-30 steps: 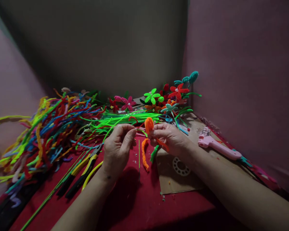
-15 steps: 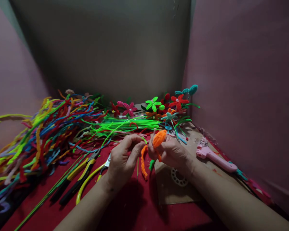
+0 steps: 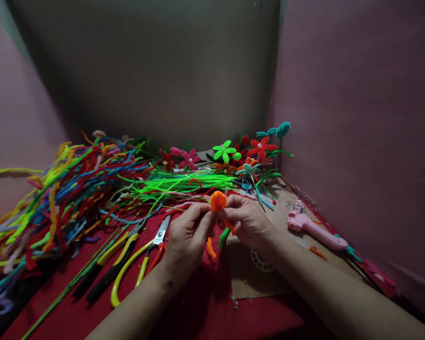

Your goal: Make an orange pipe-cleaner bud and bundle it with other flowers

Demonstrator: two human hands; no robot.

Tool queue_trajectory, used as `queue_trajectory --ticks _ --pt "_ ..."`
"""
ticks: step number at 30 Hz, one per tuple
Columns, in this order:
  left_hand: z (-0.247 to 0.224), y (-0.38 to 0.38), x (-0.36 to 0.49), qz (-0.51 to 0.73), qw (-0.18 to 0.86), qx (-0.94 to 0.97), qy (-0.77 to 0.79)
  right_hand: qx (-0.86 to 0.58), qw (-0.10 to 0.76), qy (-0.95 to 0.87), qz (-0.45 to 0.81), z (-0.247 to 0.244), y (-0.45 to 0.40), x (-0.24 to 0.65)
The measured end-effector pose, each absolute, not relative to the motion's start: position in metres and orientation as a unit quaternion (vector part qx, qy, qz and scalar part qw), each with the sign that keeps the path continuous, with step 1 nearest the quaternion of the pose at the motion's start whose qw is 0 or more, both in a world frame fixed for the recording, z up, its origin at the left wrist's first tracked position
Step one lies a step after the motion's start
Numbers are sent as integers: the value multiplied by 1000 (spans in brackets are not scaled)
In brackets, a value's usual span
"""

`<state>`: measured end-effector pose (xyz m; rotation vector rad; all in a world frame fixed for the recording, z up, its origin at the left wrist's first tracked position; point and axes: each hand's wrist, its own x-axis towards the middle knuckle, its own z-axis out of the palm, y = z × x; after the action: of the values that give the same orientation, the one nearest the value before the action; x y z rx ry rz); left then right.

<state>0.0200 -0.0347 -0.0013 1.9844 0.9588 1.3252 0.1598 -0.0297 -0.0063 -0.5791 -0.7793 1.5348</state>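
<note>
Between my two hands, at the middle of the view, is a rounded orange fuzzy piece (image 3: 218, 201). My left hand (image 3: 193, 229) pinches it from the left with thumb and forefinger. From the right, my right hand (image 3: 246, 218) grips the same piece, with its fingertips close to the left ones. An orange strip (image 3: 211, 250) hangs below my left fingers, and another orange end shows under my right fingers. The exact hold of the fingertips is partly hidden.
Multicoloured fuzzy stems (image 3: 81, 189) are heaped at left, green stems (image 3: 184, 182) behind my hands. Pliers (image 3: 116, 257) and scissors (image 3: 159, 236) lie left. Fuzzy flowers (image 3: 224, 151) stand at the back. A pink glue gun (image 3: 315, 229) rests on cardboard (image 3: 262, 285) at right.
The orange piece has moved left and turned more end-on, and both hands have come together around it. My left hand has shifted slightly, uncovering more of the scissors.
</note>
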Motion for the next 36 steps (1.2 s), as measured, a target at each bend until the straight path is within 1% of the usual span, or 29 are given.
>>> queue_trajectory --ticks 4,9,12,15,18,21,27,31,36 --pt "0 -36 20 494 265 746 358 -249 621 -346 658 -7 -29 160" --pt "2 -36 21 498 283 735 363 -254 619 -358 651 -8 -27 160" --pt "3 -36 22 503 333 701 380 -265 625 -360 640 -8 -27 159" --pt "4 -34 23 505 422 643 392 -261 645 -367 617 -9 -28 158" --pt "4 -31 24 509 503 590 374 -260 662 -370 598 -9 -28 156" --pt "4 -29 24 484 563 576 340 -259 670 -373 587 -8 -28 155" --pt "-3 -26 27 487 603 539 329 -296 676 -395 547 -8 -30 155" --pt "-8 -21 30 505 658 466 308 -310 653 -416 551 -11 -31 153" --pt "-3 -18 29 514 690 392 325 -307 665 -419 537 -12 -29 152"
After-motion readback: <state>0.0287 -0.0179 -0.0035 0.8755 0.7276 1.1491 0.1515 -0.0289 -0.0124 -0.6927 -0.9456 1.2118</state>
